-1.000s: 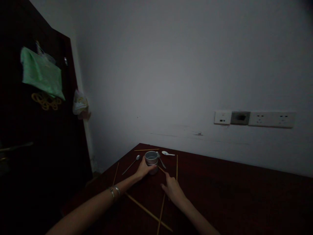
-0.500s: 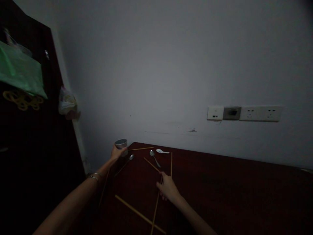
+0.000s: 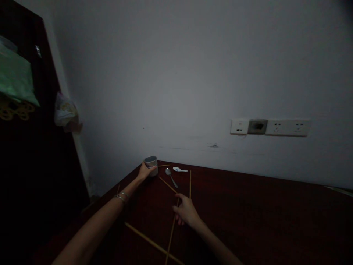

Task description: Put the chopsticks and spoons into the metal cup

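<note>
Occupying the far left corner area of the dark reddish-brown counter (image 3: 248, 209), a grey, cylindrical, metal-looking cup (image 3: 152, 163) is facing mouth upward. The left hand (image 3: 145, 171) is holding it, its grip wrapping around the side; whether the base is touching the surface is not discernible. Behind the cup, a thin yellow-brown wooden stick (image 3: 164, 165) is extending rightward. To the right, a shiny metal spoon (image 3: 171, 177) and a white ceramic spoon (image 3: 178, 169) are lying near each other. A slim tan wooden stick (image 3: 167, 184) is meeting the index finger of the right hand (image 3: 186, 211); its fingers are curling, but whether this grip is closing on anything cannot be told. Nearer the viewer, two long yellowish wooden sticks (image 3: 149, 240) are crossing.
</note>
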Demonstrator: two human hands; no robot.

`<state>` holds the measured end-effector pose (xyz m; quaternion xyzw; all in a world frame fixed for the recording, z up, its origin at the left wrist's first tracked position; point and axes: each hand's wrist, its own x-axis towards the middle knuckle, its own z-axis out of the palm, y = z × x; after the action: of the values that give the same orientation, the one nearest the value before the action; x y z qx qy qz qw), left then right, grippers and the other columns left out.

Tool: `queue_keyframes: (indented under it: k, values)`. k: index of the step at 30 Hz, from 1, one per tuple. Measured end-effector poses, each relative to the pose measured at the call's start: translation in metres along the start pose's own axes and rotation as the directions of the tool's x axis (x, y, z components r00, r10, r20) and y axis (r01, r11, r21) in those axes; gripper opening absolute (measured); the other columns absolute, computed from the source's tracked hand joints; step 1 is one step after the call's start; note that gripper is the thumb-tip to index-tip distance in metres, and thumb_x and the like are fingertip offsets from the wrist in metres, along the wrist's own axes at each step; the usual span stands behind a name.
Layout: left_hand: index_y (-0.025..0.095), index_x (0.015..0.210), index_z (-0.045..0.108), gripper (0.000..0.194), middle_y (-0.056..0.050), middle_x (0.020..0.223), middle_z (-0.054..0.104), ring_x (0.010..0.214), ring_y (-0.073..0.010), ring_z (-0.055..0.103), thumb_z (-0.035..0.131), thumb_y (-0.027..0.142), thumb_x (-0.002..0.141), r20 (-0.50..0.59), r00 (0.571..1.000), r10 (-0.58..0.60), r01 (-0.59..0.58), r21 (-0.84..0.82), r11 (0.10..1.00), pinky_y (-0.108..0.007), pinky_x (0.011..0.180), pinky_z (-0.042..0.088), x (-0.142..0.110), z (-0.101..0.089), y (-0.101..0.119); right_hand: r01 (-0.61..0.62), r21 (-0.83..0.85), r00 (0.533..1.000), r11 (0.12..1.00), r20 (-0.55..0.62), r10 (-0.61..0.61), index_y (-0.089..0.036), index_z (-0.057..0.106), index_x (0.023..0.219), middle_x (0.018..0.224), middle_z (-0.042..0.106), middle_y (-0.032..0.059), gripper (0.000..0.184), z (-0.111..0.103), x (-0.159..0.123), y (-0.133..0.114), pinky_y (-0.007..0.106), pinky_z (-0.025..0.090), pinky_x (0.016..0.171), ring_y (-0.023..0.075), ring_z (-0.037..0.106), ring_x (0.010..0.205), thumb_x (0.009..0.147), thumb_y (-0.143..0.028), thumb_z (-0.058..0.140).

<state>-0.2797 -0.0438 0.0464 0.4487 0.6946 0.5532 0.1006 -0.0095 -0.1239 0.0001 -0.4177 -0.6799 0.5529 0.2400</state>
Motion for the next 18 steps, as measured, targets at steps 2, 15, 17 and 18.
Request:
queue_keyframes:
  k: [2, 15, 17, 18]
  values:
    - [0.012, 0.111, 0.043, 0.071, -0.017, 0.119, 0.053, 0.109, -0.0254, 0.051, 0.076, 0.033, 0.053, 0.013, 1.000, 0.027, -0.027, 0.025, 0.999, -0.033, 0.088, 0.042, 0.002, 0.009, -0.002, 0.012, 0.010, 1.000, 1.000, 0.003, -0.012, -0.009, 0.031, 0.125, 0.041, 0.050, -0.0086, 0.051, 0.000, 0.000, 0.002, 0.014, 0.035, 0.031, 0.0087, 0.047, 0.030, 0.075, -0.012, 0.044]
    - [0.013, 0.110, 0.042, 0.071, -0.017, 0.118, 0.052, 0.109, -0.0269, 0.051, 0.075, 0.038, 0.053, 0.006, 1.000, 0.023, -0.024, 0.124, 0.992, -0.033, 0.088, 0.040, 0.012, 0.029, -0.004, -0.004, -0.015, 1.000, 1.000, 0.015, 0.004, -0.009, 0.040, 0.118, 0.041, 0.050, -0.0087, 0.041, -0.004, -0.006, -0.007, 0.014, 0.034, 0.032, 0.0075, 0.046, 0.030, 0.076, -0.011, 0.043]
    - [0.013, 0.111, 0.042, 0.072, -0.017, 0.118, 0.052, 0.109, -0.0270, 0.051, 0.075, 0.041, 0.053, -0.012, 0.999, 0.034, -0.033, 0.121, 0.992, -0.033, 0.088, 0.040, 0.020, 0.027, -0.006, -0.009, -0.018, 1.000, 1.000, 0.008, 0.009, -0.009, 0.041, 0.117, 0.041, 0.050, -0.0085, 0.040, -0.003, -0.006, -0.007, 0.014, 0.033, 0.031, 0.0072, 0.046, 0.030, 0.076, -0.011, 0.043]
    - [0.013, 0.110, 0.042, 0.072, -0.017, 0.118, 0.053, 0.109, -0.0267, 0.051, 0.075, 0.041, 0.053, -0.024, 0.999, 0.036, -0.033, 0.111, 0.993, -0.033, 0.087, 0.041, 0.025, 0.024, -0.007, -0.011, -0.019, 1.000, 1.000, 0.004, 0.011, -0.009, 0.042, 0.116, 0.041, 0.050, -0.0085, 0.040, -0.003, -0.006, -0.006, 0.013, 0.033, 0.031, 0.0072, 0.046, 0.029, 0.076, -0.012, 0.043]
